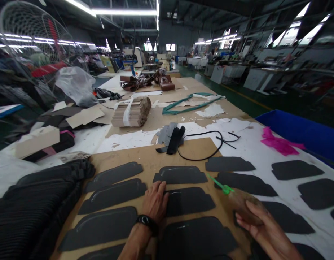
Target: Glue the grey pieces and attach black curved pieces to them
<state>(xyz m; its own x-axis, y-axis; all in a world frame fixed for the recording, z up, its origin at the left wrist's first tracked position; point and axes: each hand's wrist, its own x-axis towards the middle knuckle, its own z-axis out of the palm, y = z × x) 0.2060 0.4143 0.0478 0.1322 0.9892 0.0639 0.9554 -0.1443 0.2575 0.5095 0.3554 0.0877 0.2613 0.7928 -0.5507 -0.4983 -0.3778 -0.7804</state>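
Observation:
My left hand (155,202), with a black band on the wrist, lies palm down at the left edge of a dark grey cut piece (190,200), its fingers pointing forward. My right hand (260,220) is wrapped round a brownish bottle (244,206) with a bright green nozzle (225,188), tilted to the left above the pieces. Several similar dark pieces lie in columns on brown board (153,155) and white paper. Some, such as the piece (180,174) beyond my left hand, show a shiny line along the far edge.
A tall stack of dark pieces (34,209) stands at the left. Farther back are a tied cardboard bundle (131,112), black cord (221,144), dark strips (175,140), a teal band (180,107) and pink material (280,141). A blue bin (299,126) stands at the right.

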